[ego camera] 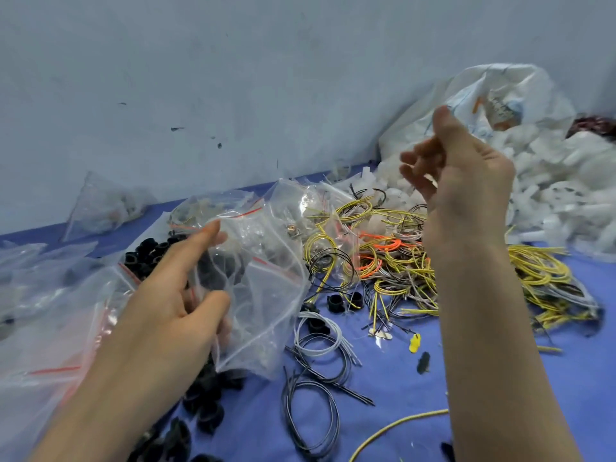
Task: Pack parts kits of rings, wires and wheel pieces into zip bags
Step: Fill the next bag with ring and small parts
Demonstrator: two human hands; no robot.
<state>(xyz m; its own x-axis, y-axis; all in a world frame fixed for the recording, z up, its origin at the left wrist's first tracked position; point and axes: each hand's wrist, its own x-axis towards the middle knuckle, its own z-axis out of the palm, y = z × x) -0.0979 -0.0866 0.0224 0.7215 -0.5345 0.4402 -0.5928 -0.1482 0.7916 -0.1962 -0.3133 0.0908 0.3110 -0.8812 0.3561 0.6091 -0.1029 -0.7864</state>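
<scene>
My left hand (pixel 173 305) holds a clear zip bag (pixel 263 295) with a red seal strip, thumb and fingers pinching its mouth; the bag hangs open toward the right. My right hand (pixel 463 181) is raised above the wire pile, fingers loosely curled, and whether they hold anything small I cannot tell. Black rings (pixel 146 255) lie behind the left hand, and more rings (pixel 206 405) lie under the bag. Yellow, orange and grey wires (pixel 383 258) are heaped in the middle. Grey and black wire loops (pixel 316 348) lie in front.
White plastic pieces (pixel 566 195) spill from a large white bag (pixel 500 95) at the right by the wall. Empty and filled zip bags (pixel 43 328) cover the left of the blue table (pixel 400 388). Another filled bag (pixel 100 208) leans on the wall.
</scene>
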